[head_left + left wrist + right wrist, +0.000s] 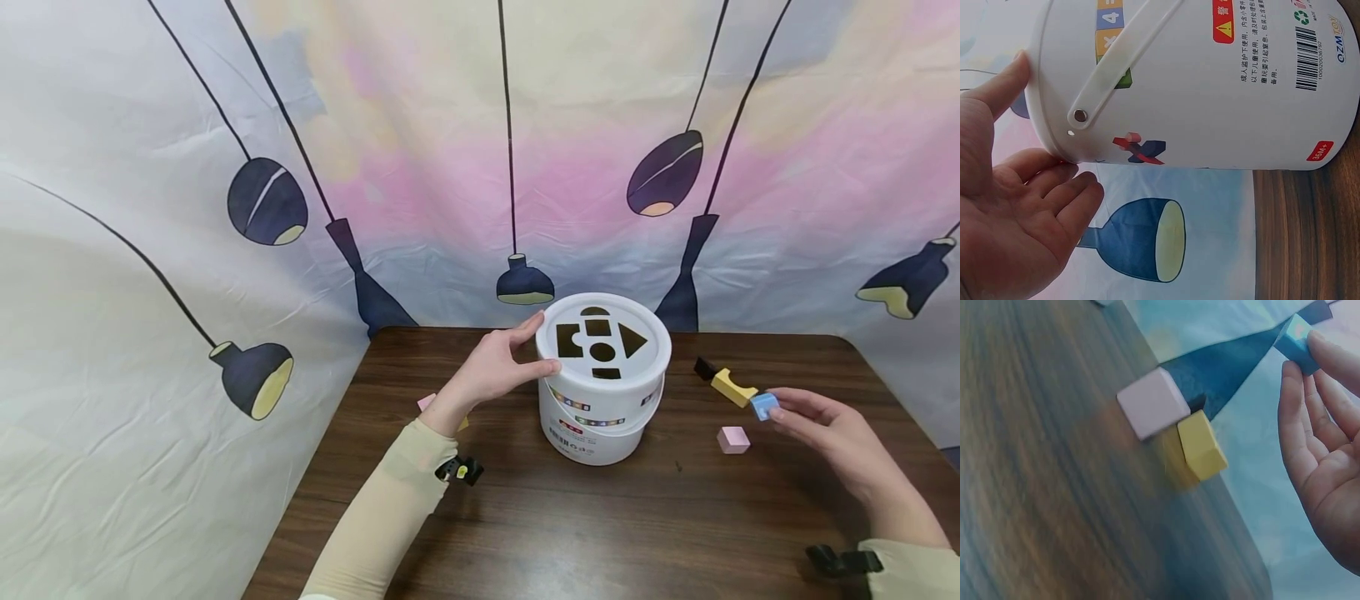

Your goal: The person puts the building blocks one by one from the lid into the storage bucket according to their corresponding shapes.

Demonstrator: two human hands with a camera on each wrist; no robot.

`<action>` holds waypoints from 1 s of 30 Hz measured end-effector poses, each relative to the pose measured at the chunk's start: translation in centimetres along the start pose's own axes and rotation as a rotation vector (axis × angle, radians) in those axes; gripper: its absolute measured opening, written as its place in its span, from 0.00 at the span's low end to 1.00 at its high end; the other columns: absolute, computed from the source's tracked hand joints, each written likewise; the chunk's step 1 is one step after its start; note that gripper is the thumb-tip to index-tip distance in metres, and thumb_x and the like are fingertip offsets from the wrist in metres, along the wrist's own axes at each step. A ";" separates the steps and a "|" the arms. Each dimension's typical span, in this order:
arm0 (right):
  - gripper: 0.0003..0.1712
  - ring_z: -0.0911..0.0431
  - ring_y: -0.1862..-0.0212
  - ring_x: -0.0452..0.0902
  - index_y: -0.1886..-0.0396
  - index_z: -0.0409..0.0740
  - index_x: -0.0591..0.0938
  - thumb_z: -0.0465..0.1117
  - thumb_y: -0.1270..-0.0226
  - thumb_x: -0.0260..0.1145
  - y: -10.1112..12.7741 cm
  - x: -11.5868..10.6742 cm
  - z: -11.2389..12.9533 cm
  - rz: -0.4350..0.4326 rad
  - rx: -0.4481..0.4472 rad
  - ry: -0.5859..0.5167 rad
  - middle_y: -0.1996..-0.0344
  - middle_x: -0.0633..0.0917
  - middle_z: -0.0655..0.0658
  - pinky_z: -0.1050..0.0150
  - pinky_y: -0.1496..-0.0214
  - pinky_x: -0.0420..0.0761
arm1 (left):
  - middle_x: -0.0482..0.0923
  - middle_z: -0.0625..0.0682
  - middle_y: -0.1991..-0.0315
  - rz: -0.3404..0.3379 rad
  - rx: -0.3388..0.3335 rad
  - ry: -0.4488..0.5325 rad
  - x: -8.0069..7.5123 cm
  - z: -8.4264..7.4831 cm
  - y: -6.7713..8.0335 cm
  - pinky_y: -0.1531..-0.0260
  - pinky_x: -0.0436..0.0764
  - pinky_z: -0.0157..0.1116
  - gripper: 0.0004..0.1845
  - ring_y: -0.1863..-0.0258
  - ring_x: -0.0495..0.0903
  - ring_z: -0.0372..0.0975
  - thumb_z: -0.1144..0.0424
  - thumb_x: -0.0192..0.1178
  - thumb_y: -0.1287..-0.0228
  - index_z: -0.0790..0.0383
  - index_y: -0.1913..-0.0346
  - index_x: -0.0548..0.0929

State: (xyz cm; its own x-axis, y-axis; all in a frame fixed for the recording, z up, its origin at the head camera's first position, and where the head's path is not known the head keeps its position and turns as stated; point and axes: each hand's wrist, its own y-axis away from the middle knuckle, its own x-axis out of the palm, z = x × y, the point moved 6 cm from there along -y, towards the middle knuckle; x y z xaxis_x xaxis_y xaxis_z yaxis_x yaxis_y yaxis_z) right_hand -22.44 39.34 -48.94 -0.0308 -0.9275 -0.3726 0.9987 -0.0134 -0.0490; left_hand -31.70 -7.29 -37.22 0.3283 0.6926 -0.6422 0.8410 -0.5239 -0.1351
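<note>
My right hand [832, 437] pinches a blue block [764, 407] right of the bucket [596, 447]; my left hand [491, 365], thumb and fingers spread wide, touches the bucket's top. The block looks light and stiff, best held by opposite faces.

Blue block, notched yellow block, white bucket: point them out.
Blue block [763, 407], head view: face toward the camera.
Notched yellow block [727, 387], head view: body beside its notch.
White bucket [603, 404], head view: upper side wall.
</note>
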 end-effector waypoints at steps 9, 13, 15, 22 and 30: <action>0.18 0.65 0.55 0.86 0.36 0.50 0.84 0.45 0.21 0.70 -0.5 1.3 1.8 -0.021 -0.001 0.042 0.54 0.86 0.68 0.71 0.56 0.85 | 0.58 0.40 0.17 0.004 -0.004 0.017 0.0 0.1 0.0 0.21 0.62 0.50 0.47 0.18 0.57 0.38 0.45 0.74 0.32 0.52 0.16 0.63; 0.21 0.69 0.54 0.84 0.34 0.46 0.84 0.46 0.22 0.71 -0.6 2.0 2.9 -0.056 -0.027 0.069 0.54 0.86 0.70 0.73 0.56 0.83 | 0.58 0.39 0.17 0.001 -0.004 0.017 0.0 0.1 0.1 0.21 0.62 0.50 0.47 0.18 0.57 0.38 0.44 0.74 0.32 0.51 0.16 0.63; 0.21 0.70 0.55 0.83 0.35 0.46 0.84 0.46 0.22 0.72 -0.7 2.4 3.5 -0.070 -0.044 0.069 0.54 0.86 0.70 0.74 0.56 0.82 | 0.58 0.39 0.17 -0.001 -0.006 0.012 0.0 0.2 0.1 0.21 0.62 0.50 0.47 0.18 0.57 0.38 0.44 0.74 0.32 0.50 0.16 0.63; 0.20 0.69 0.55 0.83 0.36 0.42 0.85 0.43 0.23 0.73 -1.1 3.6 5.0 -0.095 -0.089 0.066 0.55 0.87 0.67 0.76 0.55 0.81 | 0.58 0.39 0.17 -0.005 -0.006 0.001 0.0 0.3 0.0 0.21 0.62 0.50 0.47 0.18 0.57 0.37 0.44 0.74 0.32 0.51 0.16 0.63; 0.22 0.67 0.55 0.82 0.33 0.44 0.84 0.42 0.23 0.72 -1.7 4.5 6.7 -0.104 -0.120 0.032 0.53 0.87 0.67 0.78 0.55 0.79 | 0.58 0.39 0.17 -0.010 -0.009 0.012 0.1 0.3 0.0 0.21 0.62 0.50 0.47 0.18 0.57 0.37 0.44 0.74 0.32 0.50 0.17 0.63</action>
State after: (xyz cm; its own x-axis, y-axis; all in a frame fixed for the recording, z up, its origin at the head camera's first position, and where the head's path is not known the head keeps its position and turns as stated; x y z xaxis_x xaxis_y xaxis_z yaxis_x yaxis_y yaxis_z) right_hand -23.97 32.71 -44.34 -0.1368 -0.9110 -0.3890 0.9782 -0.0622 -0.1982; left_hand -31.76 -7.40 -37.46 0.3248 0.7038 -0.6318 0.8480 -0.5126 -0.1351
